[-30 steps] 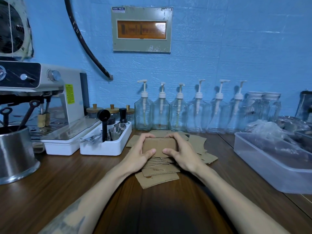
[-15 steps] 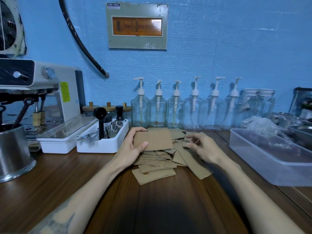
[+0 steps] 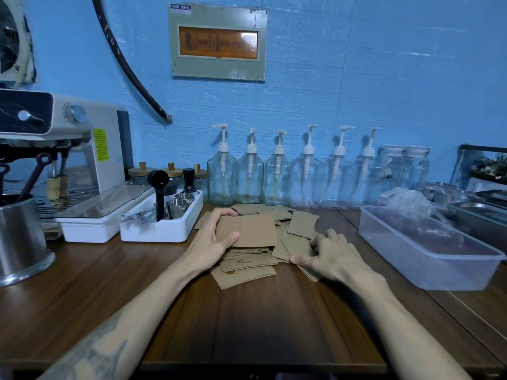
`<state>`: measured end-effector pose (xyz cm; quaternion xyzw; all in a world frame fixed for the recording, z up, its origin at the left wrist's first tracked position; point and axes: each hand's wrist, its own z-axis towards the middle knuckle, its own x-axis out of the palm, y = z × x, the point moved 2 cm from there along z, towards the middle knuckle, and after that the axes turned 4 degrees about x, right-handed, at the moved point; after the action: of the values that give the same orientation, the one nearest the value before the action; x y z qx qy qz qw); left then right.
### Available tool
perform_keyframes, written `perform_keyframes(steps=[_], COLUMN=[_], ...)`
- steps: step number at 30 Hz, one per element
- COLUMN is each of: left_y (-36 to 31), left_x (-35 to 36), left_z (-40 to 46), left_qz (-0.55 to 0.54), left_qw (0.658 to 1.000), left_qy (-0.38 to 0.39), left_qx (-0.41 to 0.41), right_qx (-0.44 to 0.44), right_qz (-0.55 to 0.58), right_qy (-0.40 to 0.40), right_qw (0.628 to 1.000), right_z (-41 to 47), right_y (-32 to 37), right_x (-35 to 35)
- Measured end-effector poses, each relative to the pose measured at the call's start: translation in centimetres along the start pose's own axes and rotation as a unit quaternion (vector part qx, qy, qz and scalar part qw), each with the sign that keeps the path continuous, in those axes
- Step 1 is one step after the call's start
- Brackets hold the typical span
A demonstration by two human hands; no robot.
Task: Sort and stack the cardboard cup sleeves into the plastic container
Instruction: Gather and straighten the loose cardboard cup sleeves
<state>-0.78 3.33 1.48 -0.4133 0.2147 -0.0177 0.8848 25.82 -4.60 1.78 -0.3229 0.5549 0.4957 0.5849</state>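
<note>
Blue painted wall [image 3: 384,78] behind a dark wooden counter [image 3: 247,319], seen from the head camera. We hold a squared stack of sleeves [image 3: 247,231] in our left hand [image 3: 211,241]: the thumb lies on the top sheet near its lower left corner, and the fingers curl round the far left edge. This stack rests on a loose pile of cardboard cup sleeves [image 3: 247,272], which fan out flat on the counter between our two forearms and reach back toward the bottles. Our right hand [image 3: 332,256] lies palm down just to the right, its fingers bent and their tips touching loose sleeves at the right edge of the pile; we cannot tell whether any sheet is pinched. One sleeve [image 3: 301,224] lies apart from the stack, tilted, behind the right hand.

To the right stands the clear plastic container [image 3: 406,242], near the right hand but not touching it; no sleeves show inside it. Crumpled clear plastic [image 3: 406,198] sits behind its far rim. Six glass pump bottles [image 3: 279,176] line the wall. To the left are a white tray [image 3: 164,231] holding small metal cups and a black scoop, an espresso machine [image 3: 68,149], and a steel vessel [image 3: 19,237] at the frame edge. A grey panel [image 3: 218,42] hangs on the wall above.
</note>
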Motion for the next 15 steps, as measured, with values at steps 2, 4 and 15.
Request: perform_keyframes(steps=[2,4,15], left_y=[0.1,0.3,1.3], left_x=[0.0,-0.1,-0.2], left_z=[-0.2,-0.3,0.0], left_qz=[0.004,0.01,0.013], left_qw=[1.0,1.0,1.0], left_qy=[-0.002,-0.001,0.018], left_qx=[-0.002,-0.009,-0.02], right_qx=[0.007,0.01,-0.047], right_qz=[0.009,0.059,0.47], right_qy=[-0.004,0.01,-0.128], right_qw=[1.0,0.998,0.872], right_z=[-0.3,-0.4,-0.5], right_y=[0.4,0.6,1.8], right_x=[-0.3,-0.5,-3.1])
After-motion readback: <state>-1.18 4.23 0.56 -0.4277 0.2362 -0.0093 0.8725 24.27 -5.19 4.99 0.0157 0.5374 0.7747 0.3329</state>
